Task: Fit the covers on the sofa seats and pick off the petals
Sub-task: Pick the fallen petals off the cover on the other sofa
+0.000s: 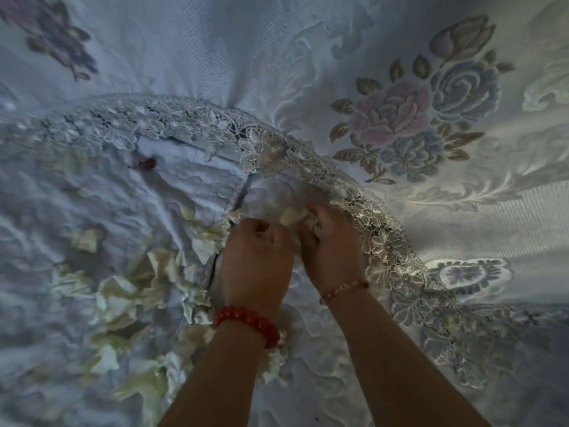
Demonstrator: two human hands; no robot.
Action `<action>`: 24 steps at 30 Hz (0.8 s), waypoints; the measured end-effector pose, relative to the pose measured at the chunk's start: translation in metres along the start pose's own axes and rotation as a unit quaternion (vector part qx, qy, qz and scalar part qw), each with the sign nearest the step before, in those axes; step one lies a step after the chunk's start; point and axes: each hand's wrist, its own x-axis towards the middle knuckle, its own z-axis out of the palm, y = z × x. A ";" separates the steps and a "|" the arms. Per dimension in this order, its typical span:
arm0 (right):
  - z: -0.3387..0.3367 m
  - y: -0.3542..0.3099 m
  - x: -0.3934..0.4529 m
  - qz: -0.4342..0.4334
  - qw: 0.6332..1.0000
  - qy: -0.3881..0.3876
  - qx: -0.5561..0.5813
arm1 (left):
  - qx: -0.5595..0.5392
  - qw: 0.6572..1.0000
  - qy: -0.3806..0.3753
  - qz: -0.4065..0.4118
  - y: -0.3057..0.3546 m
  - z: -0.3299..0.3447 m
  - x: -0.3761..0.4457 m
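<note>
A pale quilted seat cover (172,192) lies over the sofa seat, its lace border (363,217) curving from the upper left down to the lower right. Several cream petals (123,291) are scattered over the cover at lower left, and one small red petal (148,163) sits near the lace at upper left. My left hand (257,257), with a red bead bracelet on the wrist, is curled and holds cream petals at the middle of the seat. Close beside it, my right hand (331,241) pinches cream petals just under the lace edge.
The sofa back (400,124) carries pale fabric with woven pink and blue roses at the upper right. A dark gap (238,197) shows between two seat sections just above my hands.
</note>
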 end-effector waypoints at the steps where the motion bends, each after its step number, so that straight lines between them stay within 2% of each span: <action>1: 0.006 -0.003 0.008 -0.004 1.000 -0.026 -0.017 | 0.017 1.000 0.003 -0.015 -0.002 -0.002 0.000; 4: 0.019 -0.008 0.020 0.011 0.996 -0.067 -0.057 | 0.046 0.998 0.025 -0.017 -0.013 -0.004 0.001; 8: 0.020 -0.003 0.014 -0.018 1.000 0.021 -0.009 | 0.065 0.997 0.029 0.011 -0.021 -0.005 0.002; 11: 0.014 0.002 -0.018 -0.040 0.996 0.044 0.061 | 0.062 0.996 0.046 0.041 -0.020 -0.003 0.000; 14: -0.002 0.013 -0.055 0.011 0.992 0.103 0.074 | 0.058 0.992 0.063 0.089 -0.019 0.003 -0.002; 19: -0.033 0.047 -0.063 0.109 0.961 0.249 0.056 | 0.088 0.986 -0.003 0.140 -0.015 0.029 -0.003; 21: -0.037 0.055 -0.053 0.135 0.958 0.251 0.043 | 0.113 0.980 -0.015 0.163 -0.015 0.036 -0.004; 24: -0.039 0.062 -0.035 0.227 0.944 0.230 0.066 | 0.084 0.987 -0.031 0.136 -0.012 0.031 -0.001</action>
